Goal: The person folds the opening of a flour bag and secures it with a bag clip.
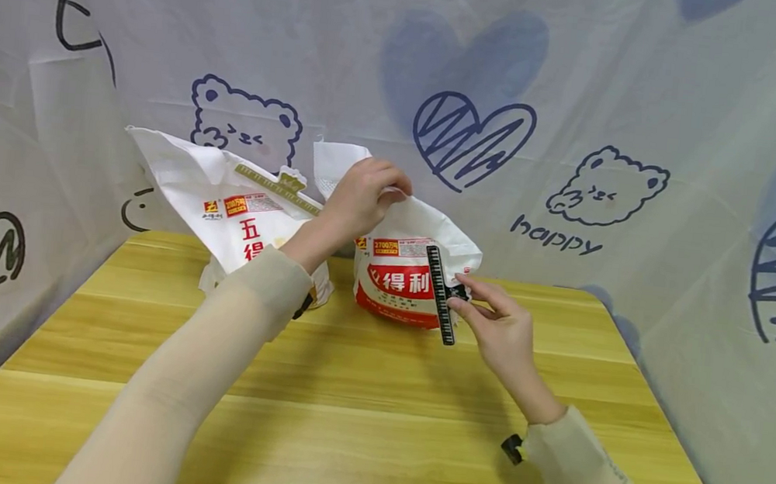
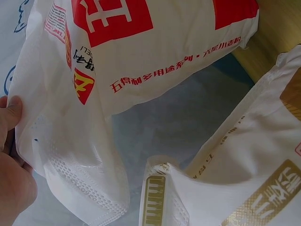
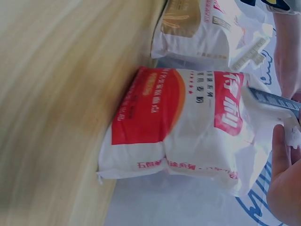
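A white-and-red flour bag (image 1: 402, 271) stands upright on the table, its white top bent over. My left hand (image 1: 366, 197) holds that top edge; the left wrist view shows the thumb (image 2: 15, 109) on the white material. Between thumb and fingers, my right hand (image 1: 504, 333) pinches a long black bag clip (image 1: 440, 298) patterned like piano keys. In the head view the clip stands nearly upright in front of the bag's right side. The right wrist view shows the clip (image 3: 273, 100) close to the bag's upper part; whether they touch, I cannot tell.
A second white flour bag (image 1: 190, 180), with gold print, stands to the left behind my left forearm. A gold piano-key clip (image 1: 270, 184) sits across its upper part. Under both bags is a wooden table (image 1: 341, 440), and a printed cloth (image 1: 586, 74) hangs behind.
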`<state>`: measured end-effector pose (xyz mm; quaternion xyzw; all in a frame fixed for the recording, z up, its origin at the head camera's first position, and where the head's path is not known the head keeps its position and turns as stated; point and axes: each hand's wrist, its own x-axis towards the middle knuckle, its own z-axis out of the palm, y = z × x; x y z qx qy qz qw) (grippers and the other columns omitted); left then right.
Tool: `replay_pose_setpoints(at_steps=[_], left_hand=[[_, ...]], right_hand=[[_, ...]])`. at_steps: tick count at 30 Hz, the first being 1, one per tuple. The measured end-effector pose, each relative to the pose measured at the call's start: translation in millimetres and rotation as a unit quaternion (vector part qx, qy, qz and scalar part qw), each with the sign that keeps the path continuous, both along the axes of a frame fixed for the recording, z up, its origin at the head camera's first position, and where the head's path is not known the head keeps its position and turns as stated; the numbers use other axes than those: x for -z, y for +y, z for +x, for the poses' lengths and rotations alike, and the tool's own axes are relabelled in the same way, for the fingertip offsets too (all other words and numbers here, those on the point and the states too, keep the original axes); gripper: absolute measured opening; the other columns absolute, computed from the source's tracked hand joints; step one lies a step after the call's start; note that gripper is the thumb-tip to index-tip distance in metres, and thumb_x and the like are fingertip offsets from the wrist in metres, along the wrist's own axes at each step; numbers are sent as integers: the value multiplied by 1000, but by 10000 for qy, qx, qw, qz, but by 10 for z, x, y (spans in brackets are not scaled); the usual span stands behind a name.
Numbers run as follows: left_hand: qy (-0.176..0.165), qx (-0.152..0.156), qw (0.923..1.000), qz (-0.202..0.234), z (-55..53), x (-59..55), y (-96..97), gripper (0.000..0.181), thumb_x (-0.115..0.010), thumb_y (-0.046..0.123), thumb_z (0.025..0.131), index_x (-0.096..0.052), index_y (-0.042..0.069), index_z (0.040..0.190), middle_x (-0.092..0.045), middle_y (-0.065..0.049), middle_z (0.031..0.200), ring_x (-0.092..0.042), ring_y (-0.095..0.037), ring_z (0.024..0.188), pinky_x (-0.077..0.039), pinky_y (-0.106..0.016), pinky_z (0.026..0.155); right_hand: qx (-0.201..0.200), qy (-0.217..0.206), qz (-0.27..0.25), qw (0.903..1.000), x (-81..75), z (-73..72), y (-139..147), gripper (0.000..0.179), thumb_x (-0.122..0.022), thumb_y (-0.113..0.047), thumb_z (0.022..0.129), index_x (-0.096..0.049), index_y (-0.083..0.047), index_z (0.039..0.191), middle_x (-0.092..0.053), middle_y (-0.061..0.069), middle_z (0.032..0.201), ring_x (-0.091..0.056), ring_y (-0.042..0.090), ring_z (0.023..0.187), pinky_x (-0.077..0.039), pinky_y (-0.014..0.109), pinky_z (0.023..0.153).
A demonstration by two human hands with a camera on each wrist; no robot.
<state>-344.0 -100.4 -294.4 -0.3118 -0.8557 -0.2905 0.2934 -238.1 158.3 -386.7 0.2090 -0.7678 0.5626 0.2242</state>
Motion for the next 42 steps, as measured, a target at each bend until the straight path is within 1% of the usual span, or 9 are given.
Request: replay_pose_setpoints(at_steps=[8, 12, 18, 21, 24, 26, 30, 33, 42], left_hand=[[107, 25, 9999, -6, -15, -8, 0, 7, -71, 3, 97, -76, 5, 103, -74, -9, 106, -63, -27, 105, -50, -38, 98], [108, 40, 9999, 8, -23, -7, 2, 7, -71, 3, 97, -76, 4, 103, -74, -9, 106, -64, -27, 105, -50, -37, 98], [202, 38, 9998, 31, -39, -9, -11, 8, -71, 3, 97, -76, 4, 103, -74, -10, 106, -64, -27, 105, -50, -37, 99], [213, 60, 9997, 57, -48, -6, -16, 7, -71, 3, 97, -75, 4, 103, -74, -10, 106, -64, -28, 105, -50, -37, 99], [233, 78, 9997, 79, -56, 0, -23, 7, -71, 3, 97, -75, 4, 103, -75, -10, 106, -65, -28, 105, -50, -38, 99], [264, 92, 9996, 102, -60, 2, -26, 7, -72, 4, 97, -75, 4, 103, -75, -10, 105, -65, -28, 104, -50, -38, 98], [300, 102, 9994, 135, -67, 4, -26, 7, -72, 4, 97, -75, 4, 103, -74, -9, 105, -65, -28, 104, -50, -38, 98], [302, 101, 9994, 140, -73, 5, -24, 7, -72, 4, 97, -75, 4, 103, -74, -9, 105, -65, -28, 104, -50, -38, 99], [284, 69, 9995, 138, -80, 17, -21, 7, -72, 5, 97, -75, 4, 103, -74, -10, 105, -64, -28, 103, -50, -38, 98]], right_hand=[[-82, 77, 55, 9999, -163, -92, -18, 31, -80, 0, 89, -77, -2, 120, -72, 15, 120, -65, 13, 108, -59, 24, 90], [-157, 58, 58, 9998, -258, -144, -35, 30, -79, 1, 89, -76, 0, 119, -72, 18, 118, -65, 16, 107, -59, 23, 89], [-235, 114, 70, 9996, -397, -266, -33, 38, -80, 4, 87, -73, 2, 124, -71, 24, 115, -68, 6, 101, -59, 23, 87], [-83, 17, 292, 9995, -460, -324, -19, 48, -82, -1, 87, -69, -1, 133, -72, 23, 115, -69, 4, 98, -59, 20, 86], [87, -127, 556, 9983, -515, -386, 1, 55, -84, -6, 87, -65, -4, 139, -73, 21, 114, -69, 7, 96, -59, 18, 85], [144, -239, 682, 9973, -554, -419, 12, 54, -84, -9, 87, -65, -2, 138, -73, 20, 112, -69, 10, 95, -58, 18, 85], [191, -301, 871, 9956, -640, -481, 39, 44, -84, -11, 88, -71, -1, 128, -73, 16, 116, -66, 11, 98, -58, 18, 87], [205, -339, 1048, 9937, -721, -526, 55, 41, -84, -14, 89, -73, -2, 126, -73, 16, 118, -65, 11, 98, -57, 17, 87], [344, -577, 1827, 9809, -960, -703, 91, 42, -85, -26, 89, -75, -9, 126, -77, 14, 105, -70, 18, 92, -54, 17, 69]])
